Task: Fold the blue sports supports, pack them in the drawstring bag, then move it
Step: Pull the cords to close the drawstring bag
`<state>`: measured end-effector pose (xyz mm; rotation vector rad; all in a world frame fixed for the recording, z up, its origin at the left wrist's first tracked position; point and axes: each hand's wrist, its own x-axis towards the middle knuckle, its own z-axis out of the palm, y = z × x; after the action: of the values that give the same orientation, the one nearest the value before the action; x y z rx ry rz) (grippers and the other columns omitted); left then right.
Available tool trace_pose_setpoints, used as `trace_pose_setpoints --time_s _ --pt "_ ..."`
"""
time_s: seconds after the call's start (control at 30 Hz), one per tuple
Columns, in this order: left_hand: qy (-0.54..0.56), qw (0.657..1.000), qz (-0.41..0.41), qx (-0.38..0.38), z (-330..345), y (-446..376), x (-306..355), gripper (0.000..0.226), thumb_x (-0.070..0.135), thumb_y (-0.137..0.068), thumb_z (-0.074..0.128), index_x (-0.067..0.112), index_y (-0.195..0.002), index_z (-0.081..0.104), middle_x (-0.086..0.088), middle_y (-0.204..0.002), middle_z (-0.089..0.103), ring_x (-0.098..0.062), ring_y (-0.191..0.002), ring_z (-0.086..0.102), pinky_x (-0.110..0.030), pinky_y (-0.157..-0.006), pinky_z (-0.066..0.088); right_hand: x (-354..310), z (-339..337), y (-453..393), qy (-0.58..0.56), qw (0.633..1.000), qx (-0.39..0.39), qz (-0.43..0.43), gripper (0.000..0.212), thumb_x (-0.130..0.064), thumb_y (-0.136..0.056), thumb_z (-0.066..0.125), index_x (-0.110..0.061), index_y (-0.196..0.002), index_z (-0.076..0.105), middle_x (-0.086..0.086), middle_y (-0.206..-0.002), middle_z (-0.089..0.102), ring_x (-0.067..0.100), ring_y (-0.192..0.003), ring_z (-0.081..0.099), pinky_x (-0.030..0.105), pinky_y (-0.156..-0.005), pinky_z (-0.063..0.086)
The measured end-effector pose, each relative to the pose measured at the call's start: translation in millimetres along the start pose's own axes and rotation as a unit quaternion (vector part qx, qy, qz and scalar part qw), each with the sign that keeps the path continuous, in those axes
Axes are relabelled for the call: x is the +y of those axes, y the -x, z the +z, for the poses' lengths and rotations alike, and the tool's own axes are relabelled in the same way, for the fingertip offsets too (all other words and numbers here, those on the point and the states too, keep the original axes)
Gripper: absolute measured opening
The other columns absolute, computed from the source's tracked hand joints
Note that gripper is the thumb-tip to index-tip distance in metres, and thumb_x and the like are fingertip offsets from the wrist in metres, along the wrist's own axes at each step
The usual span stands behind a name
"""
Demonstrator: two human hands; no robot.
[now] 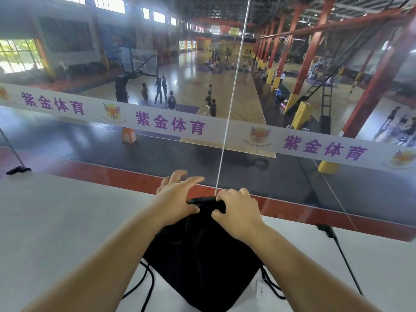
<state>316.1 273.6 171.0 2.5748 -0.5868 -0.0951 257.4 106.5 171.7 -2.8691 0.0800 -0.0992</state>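
So the black drawstring bag (pixel 200 262) is sitting on the white bench (pixel 56 221), bottom-centre of the view, and its long axis runs roughly 6 to 12 o'clock with the gathered mouth at the 12 end, right up near the glass panel (pixel 292 188). Both hands are on that mouth. The left hand (pixel 174 199) comes in from 7 o'clock, thumb pressing on the neck while its fingers splay out loose toward 12. The right hand (pixel 236 209) comes in from 5 o'clock, fingers curled and pinching the bunched fabric. No blue supports visible, so my guess is they're already inside. The cords (pixel 148 282) trail slack at the 6 end. Looks like the cinching stage, and the right hand has the better grip for lifting it.
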Motion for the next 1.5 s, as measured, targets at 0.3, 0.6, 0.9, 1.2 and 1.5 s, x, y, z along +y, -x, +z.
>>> trace_pose_setpoints --time_s 0.3,0.6,0.9,1.2,1.5 --pt "0.096 0.992 0.036 -0.078 3.2 -3.1 5.0 0.008 0.025 -0.086 0.060 0.024 -0.090 0.067 0.009 -0.083 0.064 -0.012 -0.079 0.060 -0.028 -0.073 0.049 6.2 2.5 -6.7 -0.037 0.999 -0.016 -0.005 0.027 -0.031 -0.084 0.049 -0.038 -0.108 0.058 -0.003 -0.107 0.060 0.026 -0.106 0.042 0.041 -0.084 0.043" --pt "0.151 0.987 -0.006 -0.055 11.2 -0.7 -0.4 0.015 0.017 -0.087 0.056 0.025 -0.075 0.059 0.006 -0.066 0.067 -0.010 -0.065 0.061 -0.026 -0.062 0.045 3.1 8.7 -9.9 -0.020 0.999 -0.021 -0.025 0.031 -0.036 -0.090 0.049 -0.045 -0.120 0.050 -0.004 -0.113 0.057 0.026 -0.111 0.041 0.043 -0.086 0.040" --pt "0.143 0.990 0.012 -0.002 -7.9 0.5 -6.4 0.010 0.033 -0.085 0.063 0.026 -0.079 0.067 0.009 -0.083 0.068 -0.006 -0.079 0.062 -0.023 -0.069 0.045 -6.8 7.8 -7.3 0.006 0.997 -0.051 -0.053 0.035 -0.053 -0.088 0.046 -0.042 -0.121 0.053 -0.004 -0.105 0.050 0.024 -0.109 0.039 0.044 -0.090 0.040" --pt "0.148 0.972 -0.088 0.157 -12.6 -1.5 -36.3 0.023 0.031 -0.087 0.063 0.011 -0.078 0.067 -0.002 -0.071 0.061 -0.017 -0.067 0.054 -0.024 -0.056 0.038 61.6 -14.9 9.5 0.115 0.993 0.008 -0.014 0.035 -0.040 -0.081 0.054 -0.031 -0.115 0.057 -0.007 -0.110 0.049 0.019 -0.102 0.047 0.031 -0.076 0.040" --pt "0.065 0.994 -0.090 -0.011 22.4 -5.9 -21.5 0.047 0.039 -0.085 0.059 0.031 -0.131 0.048 -0.005 -0.132 0.048 -0.030 -0.122 0.046 -0.044 -0.103 0.040 64.6 -13.4 13.1 -0.048 0.998 0.036 -0.031 0.029 -0.035 -0.080 0.070 -0.027 -0.108 0.063 -0.009 -0.102 0.047 0.012 -0.104 0.044 0.022 -0.088 0.033"
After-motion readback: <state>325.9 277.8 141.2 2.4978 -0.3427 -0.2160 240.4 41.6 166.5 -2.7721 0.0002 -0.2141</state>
